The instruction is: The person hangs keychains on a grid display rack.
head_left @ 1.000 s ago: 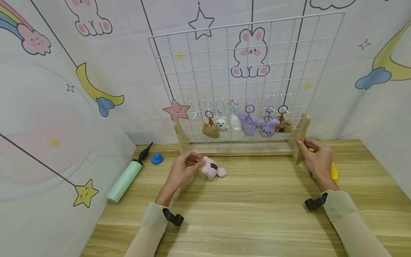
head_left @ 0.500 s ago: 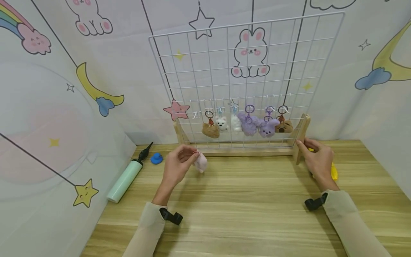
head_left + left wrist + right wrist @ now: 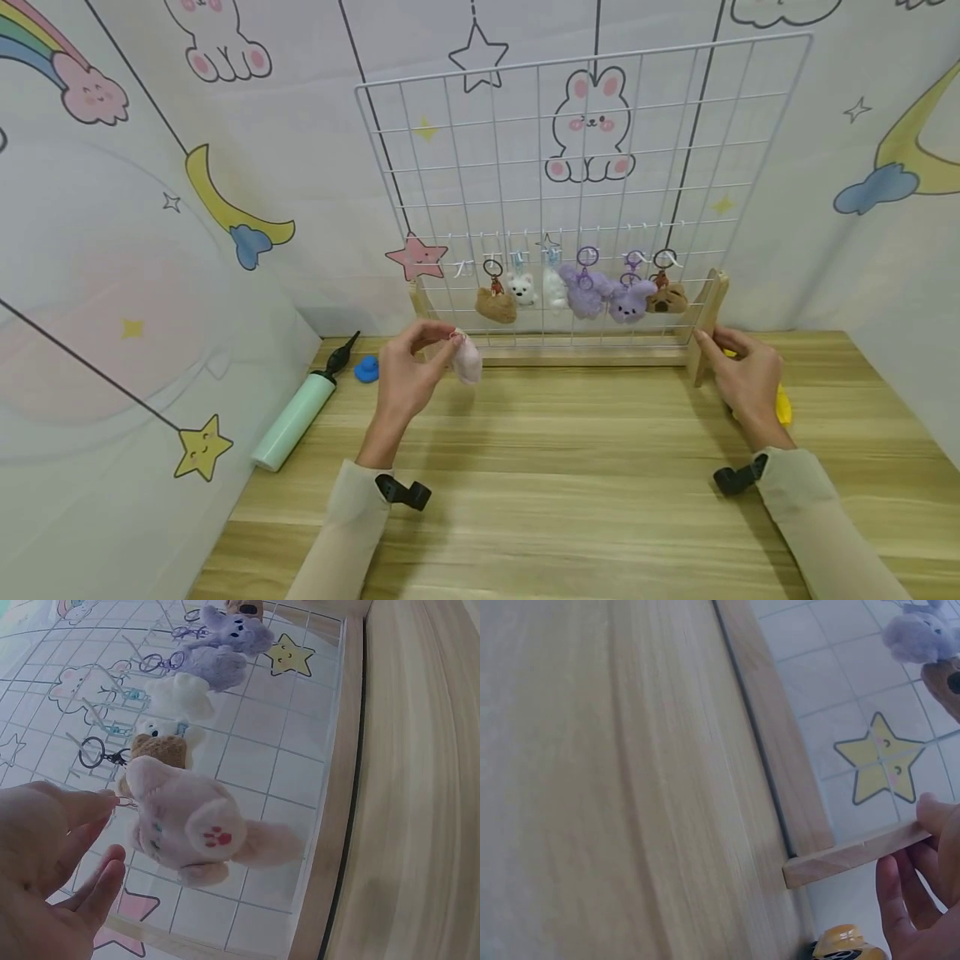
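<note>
My left hand [image 3: 408,371] pinches a pale pink plush keychain [image 3: 468,360] by the small ring at its top. The plush [image 3: 184,817] dangles in front of the wire grid's lower left, a red paw print showing in the left wrist view. My right hand [image 3: 746,379] grips the right wooden upright [image 3: 708,325] of the grid's stand, thumb on one side and fingers on the other. On the white wire grid [image 3: 585,60] hang a brown plush [image 3: 497,306], white ones [image 3: 521,289], purple ones [image 3: 628,302] and a brown-faced plush [image 3: 667,299]. A white hook [image 3: 463,268] sits left of them.
A mint green hand pump [image 3: 296,417] lies on the wooden table [image 3: 570,483] at the left, beside a blue rubber duck [image 3: 367,369]. Partly hidden behind my right hand is a yellow object with black parts [image 3: 847,943]. Patterned cloth walls [image 3: 795,208] stand behind and at both sides.
My left hand has lifted the pink plush and moved it left and up toward the grid; the plush has swung to hang down. My right hand stays on the upright. The head view has shifted slightly.
</note>
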### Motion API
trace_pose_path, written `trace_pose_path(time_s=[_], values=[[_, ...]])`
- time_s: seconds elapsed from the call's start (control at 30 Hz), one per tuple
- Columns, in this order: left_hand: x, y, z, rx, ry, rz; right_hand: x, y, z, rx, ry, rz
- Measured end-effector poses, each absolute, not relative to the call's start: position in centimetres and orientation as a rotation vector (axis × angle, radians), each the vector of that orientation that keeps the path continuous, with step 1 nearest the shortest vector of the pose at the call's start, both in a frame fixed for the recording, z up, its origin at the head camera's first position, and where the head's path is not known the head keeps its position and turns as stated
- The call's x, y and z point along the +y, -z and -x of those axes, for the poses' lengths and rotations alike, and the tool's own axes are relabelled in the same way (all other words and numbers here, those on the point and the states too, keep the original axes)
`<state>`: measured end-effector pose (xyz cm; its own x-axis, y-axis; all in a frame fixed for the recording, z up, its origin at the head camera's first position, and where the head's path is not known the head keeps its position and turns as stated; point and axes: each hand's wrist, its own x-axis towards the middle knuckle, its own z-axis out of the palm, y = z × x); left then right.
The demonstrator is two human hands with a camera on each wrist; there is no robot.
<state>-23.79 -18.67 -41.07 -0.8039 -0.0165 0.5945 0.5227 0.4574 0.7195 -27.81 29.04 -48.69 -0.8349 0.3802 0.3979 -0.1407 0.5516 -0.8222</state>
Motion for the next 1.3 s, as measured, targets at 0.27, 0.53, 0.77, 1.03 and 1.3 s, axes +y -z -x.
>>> trace_pose_path(time_s=[0.27, 0.53, 0.77, 1.03, 1.3], values=[[-18.6, 40.3, 24.6, -2.122, 1.353, 0.482, 28.8, 48.6, 27.8, -2.235, -1.262, 0.183], [-18.5, 39.9, 25.4, -2.131, 1.315, 0.517, 28.9, 48.6, 27.6, -2.252, -1.266, 0.19], [-18.0, 38.9, 26.2, -2.064, 1.427, 0.508, 28.9, 48.6, 27.6, -2.253, -1.263, 0.191], [-17.4, 37.9, 27.0, -1.92, 1.538, 0.454, 29.0, 48.6, 27.6, -2.246, -1.275, 0.19], [-16.8, 37.1, 27.6, -1.802, 1.612, 0.428, 28.9, 48.5, 27.5, -2.243, -1.279, 0.188]])
